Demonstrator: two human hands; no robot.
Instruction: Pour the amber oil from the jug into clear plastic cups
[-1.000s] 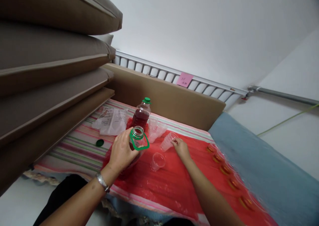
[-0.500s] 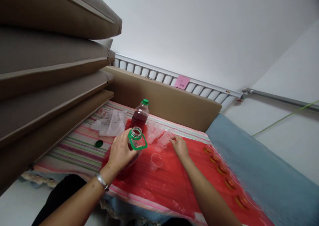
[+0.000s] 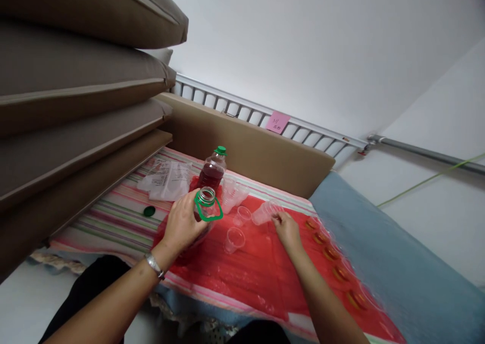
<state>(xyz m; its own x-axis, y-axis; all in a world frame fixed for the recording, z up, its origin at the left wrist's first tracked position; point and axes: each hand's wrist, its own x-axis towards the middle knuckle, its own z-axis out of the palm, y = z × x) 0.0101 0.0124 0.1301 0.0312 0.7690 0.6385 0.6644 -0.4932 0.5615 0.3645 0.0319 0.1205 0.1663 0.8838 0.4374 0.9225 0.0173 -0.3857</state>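
Observation:
My left hand (image 3: 184, 220) is wrapped around an uncapped clear bottle (image 3: 206, 196) with a green carry ring at its neck; my hand hides much of its body. My right hand (image 3: 287, 229) pinches the rim end of a tilted stack of clear plastic cups (image 3: 265, 212). Left of that stack is a single plastic cup (image 3: 242, 215), and a second plastic cup (image 3: 235, 239) stands nearer me. Both rest on a red plastic sheet (image 3: 257, 268). Behind my left hand stands a capped bottle of dark red liquid (image 3: 211, 175).
More clear cups (image 3: 232, 193) lie beside the capped bottle. A green cap (image 3: 149, 211) and a crumpled clear bag (image 3: 170, 181) are on the striped cloth at left. Several round orange-rimmed items (image 3: 331, 253) line the sheet's right edge. Stacked brown cushions (image 3: 87, 81) rise at left.
My right hand has moved right with the stack of cups, leaving a single cup standing apart on the sheet. My left hand keeps its hold on the uncapped bottle.

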